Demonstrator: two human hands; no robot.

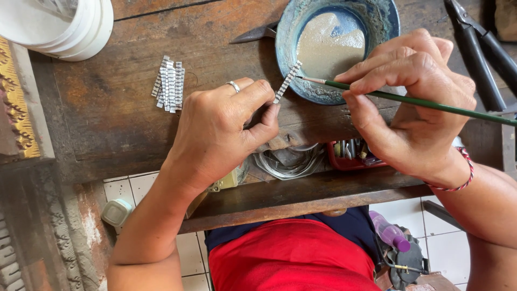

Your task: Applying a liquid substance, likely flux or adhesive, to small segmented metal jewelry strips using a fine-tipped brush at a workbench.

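Note:
My left hand (223, 126), with a ring on one finger, pinches a narrow silver notched strip (287, 82) that points up toward a blue bowl (288, 43) of greyish liquid. In my right hand (412, 102) is a thin green-handled brush (431, 103); its tip touches the upper end of the strip, just over the bowl's near rim. A red string bracelet circles my right wrist.
A pile of similar silver strips (169, 83) lies on the worn wooden bench (107, 124). White containers (64, 24) stand at the top left, black-handled pliers (482, 48) at the top right. An open drawer holds wire coils (288, 161) and a red tray (350, 156).

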